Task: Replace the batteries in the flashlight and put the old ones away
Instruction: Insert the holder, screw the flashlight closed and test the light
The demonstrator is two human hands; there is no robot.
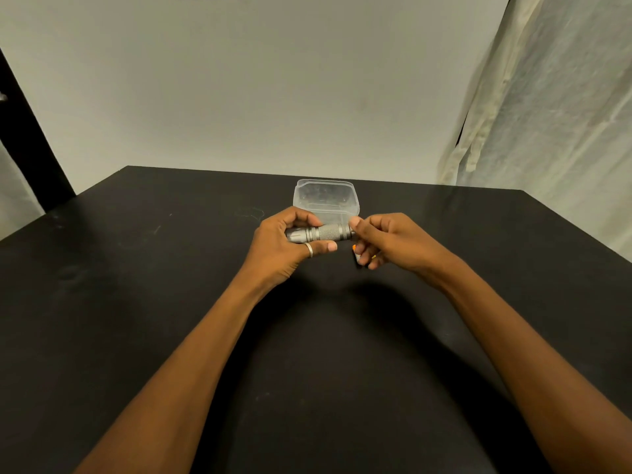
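A silver metal flashlight [325,233] lies level above the black table [136,302], its head pointing left. My left hand [284,248], a ring on its thumb, wraps the head end. My right hand [383,239] pinches the flashlight's right tail end with thumb and forefinger. Under the right hand's curled fingers a small dark object with an orange tip [355,253] shows, likely a battery; whether the hand holds it or it rests on the table I cannot tell. Whether the tail cap is on is hidden by the fingers.
A clear plastic container [325,196] stands just behind the flashlight, apparently with nothing in it. A pale wall rises behind the table's far edge. A light curtain [547,114] hangs at the right, past the table's right edge.
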